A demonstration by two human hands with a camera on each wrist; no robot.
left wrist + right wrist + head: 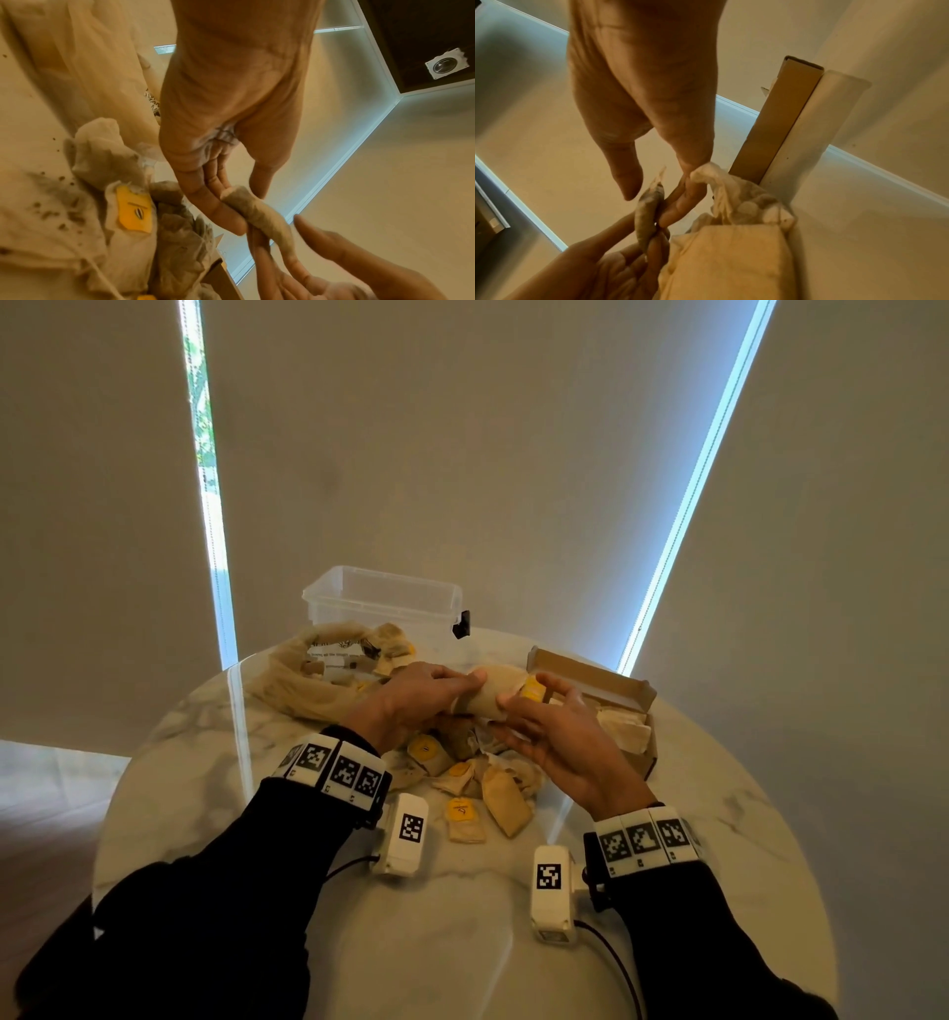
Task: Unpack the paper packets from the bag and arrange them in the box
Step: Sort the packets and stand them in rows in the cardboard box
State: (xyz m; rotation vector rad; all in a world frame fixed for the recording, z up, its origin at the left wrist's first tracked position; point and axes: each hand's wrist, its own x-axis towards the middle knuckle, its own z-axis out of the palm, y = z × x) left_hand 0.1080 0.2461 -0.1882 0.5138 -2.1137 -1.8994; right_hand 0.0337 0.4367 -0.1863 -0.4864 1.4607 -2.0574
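A tan paper packet [485, 698] with a yellow tag hangs between both hands above the table. My left hand [470, 683] pinches its left end between thumb and fingers, which the left wrist view shows on the packet [264, 213]. My right hand [529, 690] lays straight fingers [680, 205] along the packet [647, 211], with the thumb a little off it. The cardboard box [644, 690] stands just right of the hands with several packets in it. The crumpled bag [308, 690] lies at the left, open, with packets inside.
Several loose packets [506, 801] with yellow tags lie on the round marble table [257, 814] under and in front of the hands. A clear plastic tub [385, 598] stands behind the bag. Dark crumbs dot the tabletop [51, 213].
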